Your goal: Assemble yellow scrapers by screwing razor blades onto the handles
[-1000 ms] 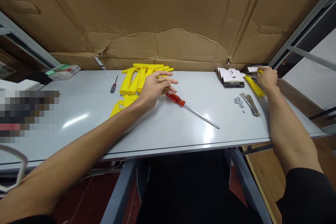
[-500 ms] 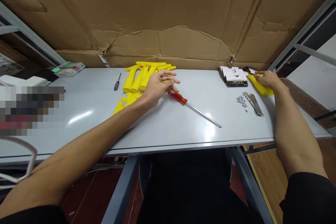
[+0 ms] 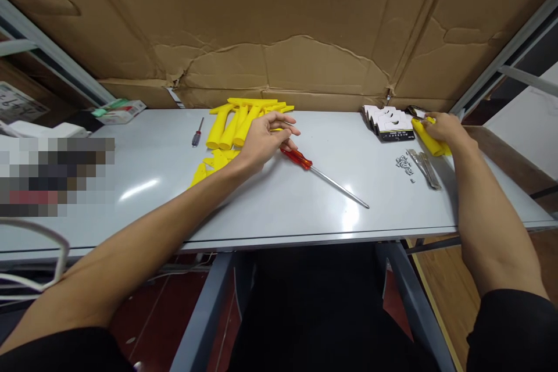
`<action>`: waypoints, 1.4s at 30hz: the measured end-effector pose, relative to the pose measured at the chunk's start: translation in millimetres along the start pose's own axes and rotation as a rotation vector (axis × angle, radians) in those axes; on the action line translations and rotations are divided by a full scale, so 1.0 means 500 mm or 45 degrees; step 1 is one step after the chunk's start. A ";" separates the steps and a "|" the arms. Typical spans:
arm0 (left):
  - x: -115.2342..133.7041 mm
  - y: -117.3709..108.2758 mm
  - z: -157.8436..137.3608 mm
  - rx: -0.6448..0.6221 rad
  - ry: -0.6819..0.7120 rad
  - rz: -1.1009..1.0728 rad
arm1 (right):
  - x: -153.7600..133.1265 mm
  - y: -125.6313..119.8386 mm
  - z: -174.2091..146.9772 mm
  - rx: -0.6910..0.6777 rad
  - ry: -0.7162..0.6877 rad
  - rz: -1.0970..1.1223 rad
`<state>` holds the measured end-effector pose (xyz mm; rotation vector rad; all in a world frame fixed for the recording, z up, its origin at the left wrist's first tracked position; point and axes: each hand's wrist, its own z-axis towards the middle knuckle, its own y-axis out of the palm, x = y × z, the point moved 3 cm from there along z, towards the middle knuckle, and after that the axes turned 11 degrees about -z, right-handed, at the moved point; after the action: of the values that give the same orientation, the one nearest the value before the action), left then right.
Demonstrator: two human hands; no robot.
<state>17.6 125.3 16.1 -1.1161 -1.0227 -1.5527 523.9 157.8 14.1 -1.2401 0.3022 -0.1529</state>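
I see the yellow tube (image 3: 429,140) by my right grip (image 3: 447,128), slanting away left, but can't tell if I'm squeezing

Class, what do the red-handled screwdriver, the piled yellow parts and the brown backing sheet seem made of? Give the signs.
Screwdriver handle: probably glossy plastic, given its translucent red look. Screwdriver shaft: metal, likely steel, by its silvery shine. Yellow parts: smooth, probably plastic, being evenly coloured. Brown sheet: matt cardboard, by its creases.
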 end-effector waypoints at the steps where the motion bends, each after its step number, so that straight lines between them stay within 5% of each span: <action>1: 0.001 0.000 0.000 -0.006 0.013 0.007 | -0.007 -0.011 -0.004 0.017 0.005 -0.053; 7: 0.009 0.001 -0.002 -0.030 0.052 0.043 | -0.082 -0.059 -0.020 -0.106 -0.244 -0.238; 13: 0.007 0.002 -0.003 -0.033 0.057 0.051 | -0.117 -0.020 -0.021 -0.271 -0.376 -0.400; 23: 0.009 0.004 -0.004 -0.034 0.051 0.064 | -0.124 -0.022 -0.031 -0.320 -0.305 -0.281; 28: 0.008 0.003 -0.002 -0.039 0.050 0.071 | -0.063 -0.077 -0.039 -0.242 -0.141 -0.163; 32: 0.006 0.003 -0.003 -0.040 0.046 0.071 | -0.018 -0.071 -0.027 -0.371 -0.028 -0.240; 42: 0.003 0.005 -0.004 -0.060 0.042 0.081 | -0.049 -0.046 -0.021 -0.394 -0.082 -0.375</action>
<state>19.6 122.3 17.1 -1.1412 -0.9240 -1.5465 498.2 147.7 36.0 -1.5910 0.0861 -0.3277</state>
